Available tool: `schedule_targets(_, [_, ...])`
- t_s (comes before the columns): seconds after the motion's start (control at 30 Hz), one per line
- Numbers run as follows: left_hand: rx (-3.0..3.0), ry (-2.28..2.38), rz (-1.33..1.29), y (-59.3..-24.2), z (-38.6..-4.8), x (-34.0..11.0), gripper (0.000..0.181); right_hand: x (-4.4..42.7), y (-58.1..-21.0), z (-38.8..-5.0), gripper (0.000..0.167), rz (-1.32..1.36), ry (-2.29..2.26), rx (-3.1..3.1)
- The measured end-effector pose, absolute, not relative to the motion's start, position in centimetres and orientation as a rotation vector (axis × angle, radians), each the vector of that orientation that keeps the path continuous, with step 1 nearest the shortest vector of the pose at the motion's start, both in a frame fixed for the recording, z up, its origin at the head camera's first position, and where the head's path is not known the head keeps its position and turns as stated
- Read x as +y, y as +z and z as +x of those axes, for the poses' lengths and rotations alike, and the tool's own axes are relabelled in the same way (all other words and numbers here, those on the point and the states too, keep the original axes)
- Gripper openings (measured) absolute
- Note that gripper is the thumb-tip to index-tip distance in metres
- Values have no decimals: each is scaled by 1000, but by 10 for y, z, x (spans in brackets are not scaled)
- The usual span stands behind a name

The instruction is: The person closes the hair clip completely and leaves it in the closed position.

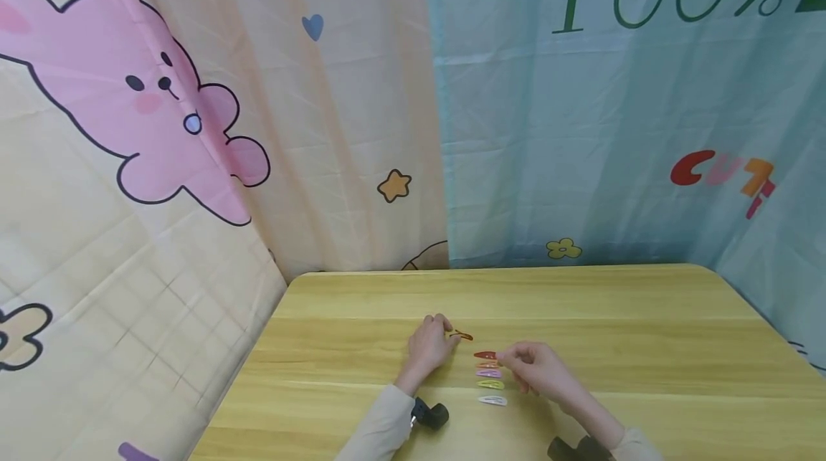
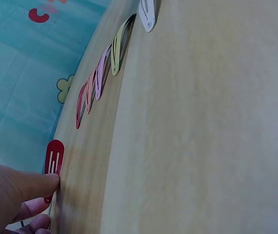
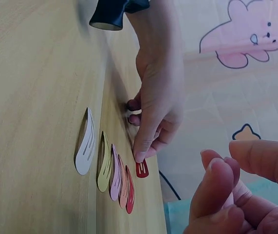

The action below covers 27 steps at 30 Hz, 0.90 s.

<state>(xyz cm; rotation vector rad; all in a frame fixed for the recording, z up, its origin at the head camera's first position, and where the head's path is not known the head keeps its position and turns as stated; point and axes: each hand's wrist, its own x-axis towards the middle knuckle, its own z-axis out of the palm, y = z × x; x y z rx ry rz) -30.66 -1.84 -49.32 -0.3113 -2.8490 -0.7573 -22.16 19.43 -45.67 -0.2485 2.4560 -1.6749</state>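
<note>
A red snap hair clip (image 2: 55, 155) is pinched between thumb and fingers of my left hand (image 1: 431, 343), low over the far part of the table. To its right lies a row of hair clips: a red one (image 1: 485, 355), an orange one (image 3: 123, 183), a purple one (image 1: 489, 373), a yellow one (image 1: 490, 384) and a white one (image 1: 493, 400). My right hand (image 1: 538, 371) hovers by the right end of the row's red clip, fingers loosely bent. In the right wrist view nothing shows between its fingertips, which look apart from the clips.
The wooden table (image 1: 361, 296) has a rounded far edge against printed curtains (image 1: 348, 124). Dark wrist mounts (image 1: 430, 414) sit below each hand. The white clip lies a little apart from the others, nearer to me.
</note>
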Motion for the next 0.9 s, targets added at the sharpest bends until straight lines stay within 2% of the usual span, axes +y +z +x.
schedule_targets(0.9, [-2766, -747, -334, -496, -302, -19, 15, 194, -464, -224, 35, -298, -1636, 2435])
